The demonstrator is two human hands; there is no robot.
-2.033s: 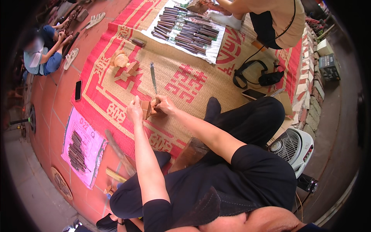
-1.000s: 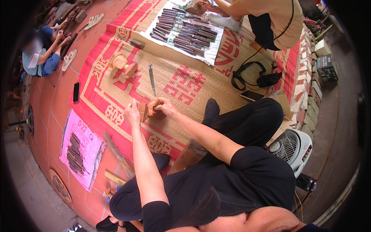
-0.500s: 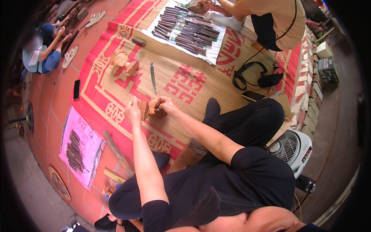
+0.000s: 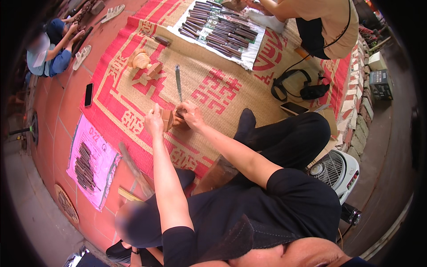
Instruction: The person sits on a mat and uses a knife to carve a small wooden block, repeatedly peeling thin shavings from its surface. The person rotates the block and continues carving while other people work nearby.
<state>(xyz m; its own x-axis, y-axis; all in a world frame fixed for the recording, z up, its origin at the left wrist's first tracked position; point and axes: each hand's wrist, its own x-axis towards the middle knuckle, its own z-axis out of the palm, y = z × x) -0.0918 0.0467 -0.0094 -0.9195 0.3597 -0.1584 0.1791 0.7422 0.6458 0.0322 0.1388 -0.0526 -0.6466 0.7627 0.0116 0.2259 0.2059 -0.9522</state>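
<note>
Over the mat, both hands hold a brown wooden block [image 4: 167,119] with flat faces and a rougher, orange-brown right part. My left hand [image 4: 154,121] is closed on its left side. My right hand [image 4: 191,115] has its fingers bent round the right end, where a dark spot shows; I cannot make out whether that is a hollow or a small tool. Just beyond the right fingers, a slim metal blade-like tool [image 4: 178,82] lies on the mat. Farther left lie a pale, rounded wooden carving [image 4: 141,60] and an angular wood piece beside it [image 4: 154,70].
Dark-handled tools [image 4: 229,35] fill a white cloth [image 4: 250,60] ahead. More lie on a pink sheet [image 4: 104,171] at left. A phone [image 4: 88,95], wooden mallet-like stick [image 4: 133,168], black strap [image 4: 289,84] and fan [image 4: 331,171] surround me. Another person [image 4: 329,26] sits far right.
The view has shifted slightly, so the mat and its objects sit higher in the picture. My hands have turned the wooden block a little, showing more of a lighter flat face.
</note>
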